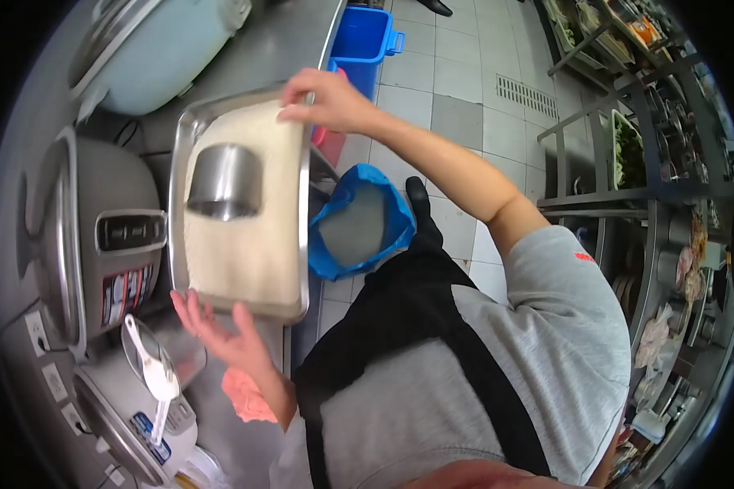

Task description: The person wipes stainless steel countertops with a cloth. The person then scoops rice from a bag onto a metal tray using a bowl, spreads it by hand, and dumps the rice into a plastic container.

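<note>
A rectangular metal tray (303, 204) holds a wide layer of white, fine-grained stuff like rice (253, 253). On that layer rests a shiny metal cup (228, 181), lying tilted. My right hand (322, 99) is at the tray's far right corner, its fingers and thumb curled about the rim. At the near end of the tray, my left hand (228, 336) has its fingers spread, close to the outer wall; whether it touches is unclear. Beneath the tray's right side, a blue bag (395, 236) stands open with pale, grain-like contents.
Grey rice cookers (122, 220) (122, 407) line the counter's left side. A white spoon (159, 375) lies across a clear container. Beside my left wrist is a pink cloth (247, 395). A blue bin (359, 37) stands on the tiled floor; metal racks (603, 200) run along the right.
</note>
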Available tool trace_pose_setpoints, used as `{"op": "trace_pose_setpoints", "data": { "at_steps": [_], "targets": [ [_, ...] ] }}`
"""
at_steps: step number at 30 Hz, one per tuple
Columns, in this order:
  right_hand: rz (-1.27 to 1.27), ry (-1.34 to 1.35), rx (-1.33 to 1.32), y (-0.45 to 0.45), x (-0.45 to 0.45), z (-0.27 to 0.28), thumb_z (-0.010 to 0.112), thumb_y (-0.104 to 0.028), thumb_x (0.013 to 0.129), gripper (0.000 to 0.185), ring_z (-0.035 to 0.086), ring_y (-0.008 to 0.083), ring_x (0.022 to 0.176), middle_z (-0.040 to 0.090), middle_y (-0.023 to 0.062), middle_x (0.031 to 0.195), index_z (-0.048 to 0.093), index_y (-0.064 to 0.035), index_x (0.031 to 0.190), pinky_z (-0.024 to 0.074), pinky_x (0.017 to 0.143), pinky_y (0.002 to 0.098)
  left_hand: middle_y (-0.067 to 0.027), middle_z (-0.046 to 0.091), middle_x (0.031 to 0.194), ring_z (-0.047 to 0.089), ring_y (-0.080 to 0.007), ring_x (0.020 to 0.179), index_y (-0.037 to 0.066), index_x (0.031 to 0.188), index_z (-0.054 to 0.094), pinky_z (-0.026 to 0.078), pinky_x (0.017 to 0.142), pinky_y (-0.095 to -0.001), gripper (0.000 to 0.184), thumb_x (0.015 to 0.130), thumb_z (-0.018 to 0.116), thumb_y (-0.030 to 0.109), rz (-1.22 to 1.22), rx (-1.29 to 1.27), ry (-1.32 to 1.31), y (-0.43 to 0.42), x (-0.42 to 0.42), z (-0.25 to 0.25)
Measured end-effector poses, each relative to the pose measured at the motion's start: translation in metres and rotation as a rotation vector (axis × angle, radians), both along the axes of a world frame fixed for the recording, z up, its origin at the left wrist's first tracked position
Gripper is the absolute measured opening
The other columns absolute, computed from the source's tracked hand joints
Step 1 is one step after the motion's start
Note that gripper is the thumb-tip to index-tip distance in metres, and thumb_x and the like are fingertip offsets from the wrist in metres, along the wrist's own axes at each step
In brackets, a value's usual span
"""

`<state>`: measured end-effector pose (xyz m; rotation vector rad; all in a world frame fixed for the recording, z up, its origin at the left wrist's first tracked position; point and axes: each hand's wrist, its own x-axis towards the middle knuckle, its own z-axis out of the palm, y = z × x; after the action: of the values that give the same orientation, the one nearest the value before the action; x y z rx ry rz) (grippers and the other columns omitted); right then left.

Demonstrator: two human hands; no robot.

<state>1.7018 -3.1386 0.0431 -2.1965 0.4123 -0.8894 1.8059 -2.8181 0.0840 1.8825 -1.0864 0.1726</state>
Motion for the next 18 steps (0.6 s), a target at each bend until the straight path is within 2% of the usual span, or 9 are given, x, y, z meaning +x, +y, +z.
{"op": "trace_pose_setpoints", "data": {
  "at_steps": [1, 2, 4, 8, 11, 12, 14, 15, 18],
  "targets": [
    [-0.099, -0.053, 0.189, -0.022, -0.015, -0.011, 0.063, -0.026, 0.076, 0.024, 0.055, 0.0137, 0.067, 0.058, 0.0051, 0.070, 0.059, -0.0021, 0.076, 0.0443, 0.062, 0.0262, -0.0200, 0.027, 0.134, 0.035, -0.0298, 0.120, 0.002, 0.121, 0.040, 0.034, 0.093, -0.0406, 0.046, 0.079, 0.056, 0.014, -0.001, 0.011, 0.002, -0.018, -0.005, 0.003],
    [-0.204, 0.001, 0.376, -0.051, -0.032, -0.024, 0.060, -0.027, 0.078, 0.026, 0.051, 0.0094, 0.058, 0.052, 0.0060, 0.062, 0.059, -0.0028, 0.069, 0.0423, 0.053, 0.0255, -0.0205, 0.034, 0.129, 0.040, -0.0300, 0.116, 0.000, 0.119, 0.041, 0.035, 0.091, -0.0399, 0.043, 0.080, 0.053, 0.012, -0.128, -0.065, 0.126, -0.035, -0.011, 0.005],
    [-0.264, -0.285, 0.825, -0.109, -0.064, -0.064, 0.056, -0.027, 0.081, 0.026, 0.050, 0.0084, 0.055, 0.051, 0.0005, 0.057, 0.057, -0.0031, 0.070, 0.0416, 0.050, 0.0217, -0.0237, 0.047, 0.115, 0.048, -0.0304, 0.106, -0.006, 0.110, 0.045, 0.036, 0.091, -0.0376, 0.039, 0.080, 0.054, 0.016, -0.238, -0.147, 0.340, -0.084, -0.033, 0.014],
    [-0.655, -0.252, 1.196, -0.236, -0.126, -0.220, 0.050, -0.014, 0.081, 0.016, 0.048, 0.0113, 0.047, 0.048, 0.0028, 0.054, 0.056, -0.0028, 0.072, 0.0394, 0.042, 0.0229, -0.0230, 0.046, 0.116, 0.045, -0.0314, 0.108, -0.002, 0.108, 0.048, 0.035, 0.091, -0.0373, 0.038, 0.076, 0.058, 0.014, -0.256, 0.069, 0.251, -0.203, -0.062, -0.008],
    [-0.756, -0.175, 1.368, -0.275, -0.147, -0.302, 0.049, -0.008, 0.079, 0.011, 0.046, 0.0124, 0.044, 0.048, 0.0035, 0.054, 0.055, -0.0020, 0.072, 0.0370, 0.038, 0.0239, -0.0242, 0.032, 0.129, 0.037, -0.0356, 0.116, 0.000, 0.115, 0.045, 0.032, 0.093, -0.0398, 0.047, 0.073, 0.061, 0.015, -0.193, 0.337, -0.051, -0.292, -0.067, -0.033],
    [-0.752, -0.059, 1.389, -0.284, -0.148, -0.318, 0.050, -0.007, 0.078, 0.009, 0.046, 0.0126, 0.043, 0.048, 0.0036, 0.054, 0.055, -0.0018, 0.072, 0.0363, 0.037, 0.0242, -0.0248, 0.022, 0.134, 0.029, -0.0387, 0.121, 0.000, 0.119, 0.042, 0.029, 0.095, -0.0422, 0.054, 0.071, 0.062, 0.015, -0.180, 0.386, -0.070, -0.317, -0.064, -0.045],
    [-0.734, 0.070, 1.425, -0.302, -0.142, -0.346, 0.051, -0.006, 0.077, 0.008, 0.046, 0.0128, 0.043, 0.048, 0.0038, 0.054, 0.055, -0.0016, 0.072, 0.0357, 0.037, 0.0245, -0.0236, 0.015, 0.137, 0.017, -0.0421, 0.125, 0.005, 0.128, 0.032, 0.023, 0.096, -0.0517, 0.072, 0.067, 0.067, 0.021, 0.021, 0.669, -0.288, -0.359, -0.060, -0.055],
    [-0.692, 0.050, 1.505, -0.310, -0.135, -0.357, 0.052, -0.008, 0.078, 0.009, 0.046, 0.0125, 0.043, 0.048, 0.0039, 0.054, 0.055, -0.0010, 0.073, 0.0356, 0.037, 0.0245, -0.0227, 0.012, 0.139, 0.013, -0.0431, 0.126, 0.007, 0.131, 0.029, 0.021, 0.096, -0.0553, 0.078, 0.066, 0.068, 0.024, 0.158, 0.809, -0.374, -0.375, -0.061, -0.057],
    [-0.614, 0.037, 1.599, -0.332, -0.109, -0.374, 0.056, -0.016, 0.079, 0.014, 0.044, 0.0110, 0.045, 0.047, 0.0018, 0.055, 0.054, -0.0026, 0.075, 0.0361, 0.039, 0.0243, -0.0209, 0.008, 0.140, 0.009, -0.0450, 0.126, 0.011, 0.134, 0.023, 0.018, 0.095, -0.0589, 0.088, 0.063, 0.071, 0.030, 0.302, 0.913, -0.506, -0.404, -0.044, -0.058]
  ]
}}
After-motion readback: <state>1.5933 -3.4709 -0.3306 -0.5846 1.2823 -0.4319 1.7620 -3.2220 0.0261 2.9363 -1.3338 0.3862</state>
